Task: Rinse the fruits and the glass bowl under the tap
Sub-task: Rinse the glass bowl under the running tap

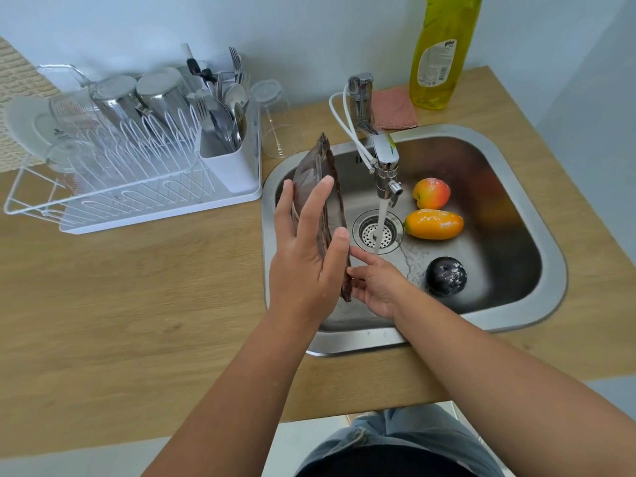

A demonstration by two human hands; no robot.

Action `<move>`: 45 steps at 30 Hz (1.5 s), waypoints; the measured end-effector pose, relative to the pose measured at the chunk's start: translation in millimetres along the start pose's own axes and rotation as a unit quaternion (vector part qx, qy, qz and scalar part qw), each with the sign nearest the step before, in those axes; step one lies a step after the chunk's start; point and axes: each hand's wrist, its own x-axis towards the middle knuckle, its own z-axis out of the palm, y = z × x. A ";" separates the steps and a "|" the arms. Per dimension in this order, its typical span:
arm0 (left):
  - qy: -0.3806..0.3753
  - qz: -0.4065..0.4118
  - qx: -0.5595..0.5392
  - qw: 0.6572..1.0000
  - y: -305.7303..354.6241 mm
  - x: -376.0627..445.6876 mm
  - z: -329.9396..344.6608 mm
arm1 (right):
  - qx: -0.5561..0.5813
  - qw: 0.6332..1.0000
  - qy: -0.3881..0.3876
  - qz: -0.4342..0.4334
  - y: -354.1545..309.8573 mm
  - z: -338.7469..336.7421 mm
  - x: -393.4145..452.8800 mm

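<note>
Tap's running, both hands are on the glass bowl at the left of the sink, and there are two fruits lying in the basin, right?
Not quite: the head view shows three fruits in the sink, not two: an apple, an orange fruit and a dark plum. The rest holds: the tap runs, and the left hand and right hand hold the bowl at the left.

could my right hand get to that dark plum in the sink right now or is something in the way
Probably yes, once it lets go. The right hand touches the lower edge of the glass bowl, and the dark plum lies just to its right on the sink floor, with nothing between them.
</note>
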 end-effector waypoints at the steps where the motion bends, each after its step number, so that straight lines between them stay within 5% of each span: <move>1: 0.002 0.001 0.000 1.000 0.4 -0.2 -0.6 | 0.001 1.000 -0.003 0.000 0.2 -0.2 0.3; 7: 0.070 -0.039 -0.145 0.986 -24.6 4.6 -16.9 | 0.034 0.999 -0.017 -0.018 -1.0 1.8 -2.6; 10: 0.146 -0.112 -0.247 0.951 -45.5 -1.4 -41.0 | 0.033 0.998 -0.042 -0.045 -3.1 10.1 -9.6; 14: 0.251 -0.252 -0.354 0.865 -80.4 -14.4 -74.1 | 0.000 0.992 -0.089 -0.087 -6.7 34.5 -18.6; 21: 0.298 -0.284 -0.371 0.832 -120.8 -49.3 -92.8 | -0.064 0.988 -0.102 -0.092 4.7 70.2 -16.8; 30: 0.323 -0.358 -0.302 0.822 -160.0 -61.4 -108.9 | -0.130 0.977 -0.115 -0.122 15.2 94.2 -2.3; 45: 0.223 -0.373 -0.062 0.899 -173.5 -62.5 -120.8 | -0.165 0.972 -0.090 -0.140 7.4 93.7 -6.3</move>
